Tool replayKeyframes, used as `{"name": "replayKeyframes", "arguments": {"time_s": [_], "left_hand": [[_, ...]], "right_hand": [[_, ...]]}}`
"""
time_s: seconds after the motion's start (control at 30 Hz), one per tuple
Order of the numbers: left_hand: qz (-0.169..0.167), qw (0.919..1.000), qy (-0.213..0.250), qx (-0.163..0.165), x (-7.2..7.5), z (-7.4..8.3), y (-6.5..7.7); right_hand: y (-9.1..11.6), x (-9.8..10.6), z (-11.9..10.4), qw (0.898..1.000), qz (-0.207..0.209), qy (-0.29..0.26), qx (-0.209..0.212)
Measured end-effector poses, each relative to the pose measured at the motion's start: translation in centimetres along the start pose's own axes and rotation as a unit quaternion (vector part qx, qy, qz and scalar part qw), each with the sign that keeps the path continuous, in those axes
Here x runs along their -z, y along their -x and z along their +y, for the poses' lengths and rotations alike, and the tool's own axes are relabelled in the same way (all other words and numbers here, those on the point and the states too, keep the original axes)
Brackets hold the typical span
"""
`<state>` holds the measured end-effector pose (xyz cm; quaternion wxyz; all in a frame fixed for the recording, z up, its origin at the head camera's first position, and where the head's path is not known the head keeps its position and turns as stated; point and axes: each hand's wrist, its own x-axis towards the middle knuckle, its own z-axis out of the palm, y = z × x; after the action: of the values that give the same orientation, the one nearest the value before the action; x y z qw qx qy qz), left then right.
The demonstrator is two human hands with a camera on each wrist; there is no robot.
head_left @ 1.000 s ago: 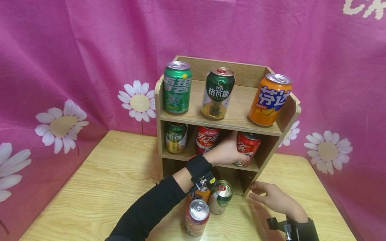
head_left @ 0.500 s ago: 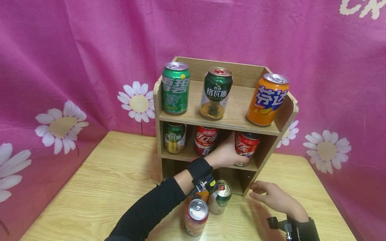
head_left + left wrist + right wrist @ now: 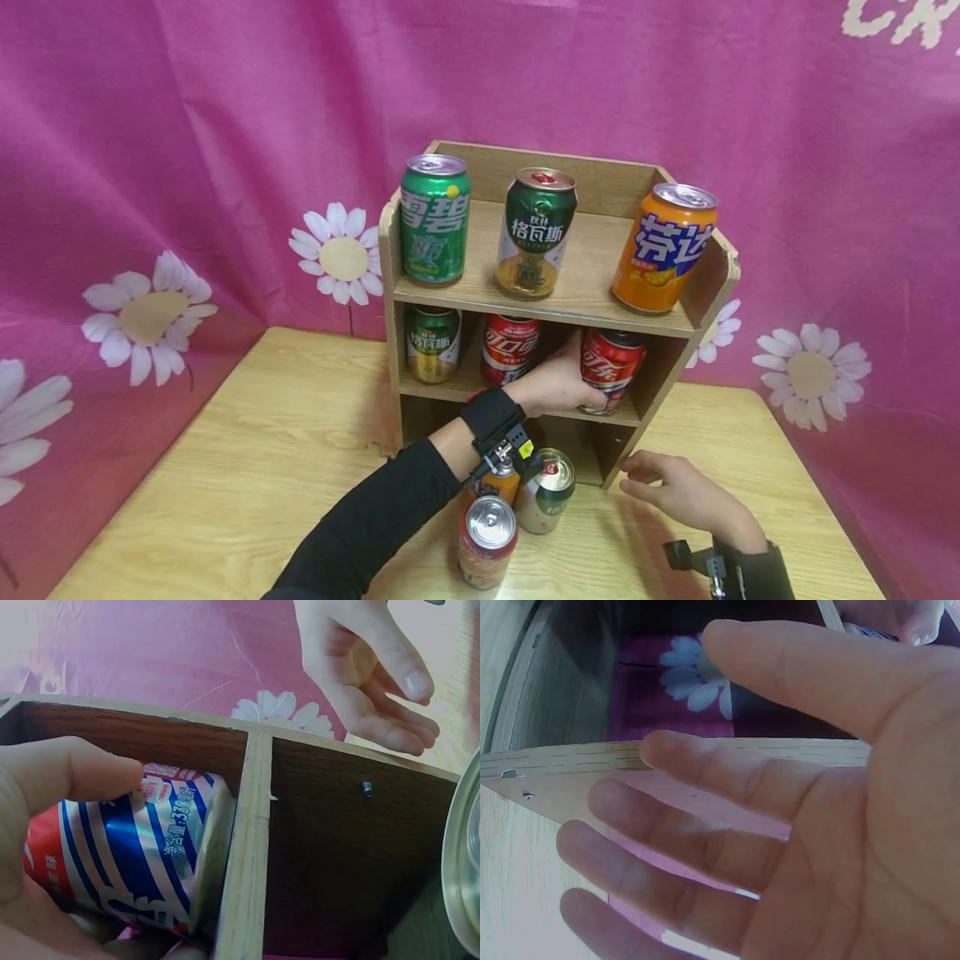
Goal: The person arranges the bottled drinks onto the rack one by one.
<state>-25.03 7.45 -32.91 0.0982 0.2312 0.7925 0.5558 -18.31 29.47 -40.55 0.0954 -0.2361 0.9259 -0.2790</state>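
On the right of the middle shelf stands a red cola can (image 3: 615,364), upright. My left hand (image 3: 553,385) holds it from its left side, thumb across the front. In the left wrist view the thumb (image 3: 90,771) lies on the cola can (image 3: 154,844) near its striped lower part, with the other fingers partly hidden behind it. My right hand (image 3: 678,493) is beside the lower right of the wooden shelf (image 3: 592,312), fingers relaxed and holding nothing. The right wrist view shows that hand's palm (image 3: 817,847) and spread fingers by the shelf's side edge.
A green can (image 3: 435,221), a kvass can (image 3: 536,233) and an orange can (image 3: 663,250) stand on top. Another kvass can (image 3: 433,346) and a red can (image 3: 506,350) share the middle shelf. Before the shelf stand a pink-red can (image 3: 487,546), a pale can (image 3: 546,500) and an orange can (image 3: 501,483).
My left thumb has drawn back slightly to the left across the front of the cola can, baring more of it. The right hand has stayed in place.
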Motion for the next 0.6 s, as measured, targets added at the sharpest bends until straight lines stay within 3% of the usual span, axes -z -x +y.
{"name": "replayKeyframes", "arguments": {"time_s": [0.23, 0.5, 0.6], "left_hand": [[0.021, 0.9995, -0.021, -0.008, -0.30, 0.26, 0.35], [-0.015, 0.9991, 0.036, -0.017, 0.51, 0.35, -0.20], [-0.015, 0.9993, 0.030, -0.015, 0.57, 0.40, -0.20]], "right_hand": [[-0.02, 0.04, 0.22, 1.000, 0.003, -0.010, 0.009], [0.22, 0.21, 0.22, 1.000, 0.001, -0.022, -0.009], [0.28, 0.27, 0.11, 1.000, 0.001, -0.025, -0.014]]}}
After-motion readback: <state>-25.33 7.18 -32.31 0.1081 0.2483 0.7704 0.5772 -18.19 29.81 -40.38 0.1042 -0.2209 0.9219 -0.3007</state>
